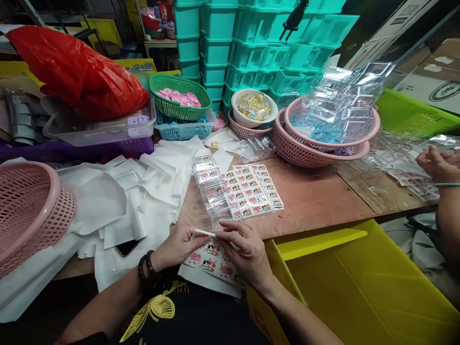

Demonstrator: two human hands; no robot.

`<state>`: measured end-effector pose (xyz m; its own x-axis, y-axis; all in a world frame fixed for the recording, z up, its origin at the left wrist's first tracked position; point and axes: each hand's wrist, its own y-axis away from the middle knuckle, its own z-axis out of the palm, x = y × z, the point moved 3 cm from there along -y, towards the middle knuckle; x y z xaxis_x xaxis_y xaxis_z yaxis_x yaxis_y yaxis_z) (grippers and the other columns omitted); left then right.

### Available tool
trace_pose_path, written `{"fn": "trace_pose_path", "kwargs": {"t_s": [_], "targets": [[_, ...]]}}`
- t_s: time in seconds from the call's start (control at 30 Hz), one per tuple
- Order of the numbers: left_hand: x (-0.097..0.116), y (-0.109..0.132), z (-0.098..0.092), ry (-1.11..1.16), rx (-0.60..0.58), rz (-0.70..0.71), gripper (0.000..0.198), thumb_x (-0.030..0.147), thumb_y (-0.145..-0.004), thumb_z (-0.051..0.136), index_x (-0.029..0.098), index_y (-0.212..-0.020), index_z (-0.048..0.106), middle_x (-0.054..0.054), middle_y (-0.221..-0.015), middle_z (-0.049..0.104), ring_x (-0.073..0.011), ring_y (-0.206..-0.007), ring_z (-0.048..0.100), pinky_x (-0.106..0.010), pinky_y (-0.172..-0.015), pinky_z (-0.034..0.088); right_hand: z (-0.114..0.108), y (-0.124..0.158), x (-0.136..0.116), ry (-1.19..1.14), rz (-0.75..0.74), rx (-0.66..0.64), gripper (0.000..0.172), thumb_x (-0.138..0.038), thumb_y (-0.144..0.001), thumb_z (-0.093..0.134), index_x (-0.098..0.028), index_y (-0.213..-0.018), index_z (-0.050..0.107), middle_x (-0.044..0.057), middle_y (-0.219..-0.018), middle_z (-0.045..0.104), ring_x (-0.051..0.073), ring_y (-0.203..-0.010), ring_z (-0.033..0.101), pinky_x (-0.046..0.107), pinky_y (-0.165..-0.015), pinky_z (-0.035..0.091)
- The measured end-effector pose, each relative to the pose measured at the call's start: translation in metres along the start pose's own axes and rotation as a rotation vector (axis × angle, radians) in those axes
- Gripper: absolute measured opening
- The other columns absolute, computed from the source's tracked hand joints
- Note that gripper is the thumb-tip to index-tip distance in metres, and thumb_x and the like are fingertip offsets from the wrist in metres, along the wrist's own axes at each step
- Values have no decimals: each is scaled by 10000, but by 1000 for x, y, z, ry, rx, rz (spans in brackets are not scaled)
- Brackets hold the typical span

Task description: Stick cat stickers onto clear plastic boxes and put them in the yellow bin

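Note:
My left hand (181, 246) pinches one end of a thin flat piece with a white edge (204, 233), seen nearly edge-on. My right hand (246, 251) has its fingers closed at the other end of this piece, partly hiding it. Below both hands, a sticker sheet (212, 264) with cartoon cats and pink lettering lies over my lap on white backing paper. Just beyond my hands, a row of clear plastic cases (215, 194) overlaps on the table. Beside them are more cat sticker sheets (251, 191).
Crumpled white backing paper (108, 201) covers the left, with a pink basket (53, 201) beside it. Pink baskets (319, 155) of clear cases stand at the back right. A yellow box (359, 287) sits below the table edge. Another person's hand (440, 163) is at far right.

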<state>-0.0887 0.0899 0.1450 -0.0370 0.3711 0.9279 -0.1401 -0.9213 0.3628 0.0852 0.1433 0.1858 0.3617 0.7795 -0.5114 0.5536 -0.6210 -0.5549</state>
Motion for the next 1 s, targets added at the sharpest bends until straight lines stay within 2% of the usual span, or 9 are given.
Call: {"fn": "trace_pose_path", "kwargs": {"t_s": [0.13, 0.27, 0.43, 0.6, 0.7, 0.77, 0.87, 0.93, 1.0], "targets": [[-5, -5, 4, 115, -59, -23, 460, 553, -730, 764, 132, -912, 728, -39, -802, 727, -167, -723, 652, -276, -700, 530, -2, 6, -7, 279, -228, 123, 178, -118, -903, 589, -218, -946, 730, 89, -1057, 719, 206, -960, 649, 411, -906, 499], [9, 6, -6, -35, -151, -43, 336, 446, -730, 779, 114, -746, 731, -46, -674, 711, -138, -597, 610, -236, -599, 494, -14, 22, -19, 267, -489, 270, 228, -80, -809, 726, -261, -946, 747, 4, -892, 625, 139, -858, 588, 349, -917, 506], [52, 14, -17, -342, -198, 25, 237, 335, -822, 675, 117, -762, 745, -27, -686, 700, -113, -600, 566, -190, -549, 411, -12, 40, -18, 52, -119, 460, 463, -92, -830, 697, -306, -1239, 686, 4, -749, 475, 154, -713, 507, 342, -658, 507], [54, 3, -7, -455, -249, 32, 364, 427, -898, 586, 126, -755, 733, 18, -610, 621, -89, -540, 482, -186, -487, 335, -11, 50, -23, 185, -82, 365, 442, -156, -831, 710, -430, -1178, 697, 7, -712, 498, 176, -695, 535, 382, -723, 545], [47, -3, -21, -312, -108, 1, 405, 518, -848, 654, 134, -758, 745, -15, -648, 681, -132, -590, 581, -210, -533, 443, -35, 47, -14, 36, 76, 562, 331, -199, -851, 696, -412, -1101, 728, 7, -729, 548, 175, -686, 562, 370, -688, 540], [53, -12, -41, -71, 84, 71, 375, 508, -778, 743, 145, -868, 763, -55, -806, 757, -203, -767, 684, -272, -691, 550, -42, 45, 6, -186, 417, 723, 299, -284, -897, 653, -345, -1187, 695, 12, -775, 610, 165, -681, 593, 349, -666, 533], [80, -44, -72, 317, 323, 319, 339, 399, -775, 765, 166, -1021, 746, -69, -1033, 771, -249, -1040, 692, -335, -923, 550, -18, 44, 31, -627, 941, 604, 751, -486, -862, 670, -250, -1509, 370, 16, -823, 698, 152, -610, 622, 327, -623, 541], [102, -81, -84, 419, 341, 414, 254, 282, -870, 644, 149, -1070, 729, -74, -1099, 755, -240, -1137, 662, -338, -1001, 512, 8, 42, 36, -826, 1081, 436, 1094, -568, -771, 733, -221, -1586, 92, 20, -866, 732, 157, -589, 640, 319, -594, 548], [117, -124, -90, 415, 374, 318, 222, 185, -925, 541, 133, -1046, 720, -66, -1061, 759, -207, -1129, 666, -312, -1028, 489, 30, 39, 36, -877, 1126, 413, 1235, -587, -723, 766, -212, -1584, -35, 15, -888, 740, 165, -604, 661, 312, -587, 557]]}}
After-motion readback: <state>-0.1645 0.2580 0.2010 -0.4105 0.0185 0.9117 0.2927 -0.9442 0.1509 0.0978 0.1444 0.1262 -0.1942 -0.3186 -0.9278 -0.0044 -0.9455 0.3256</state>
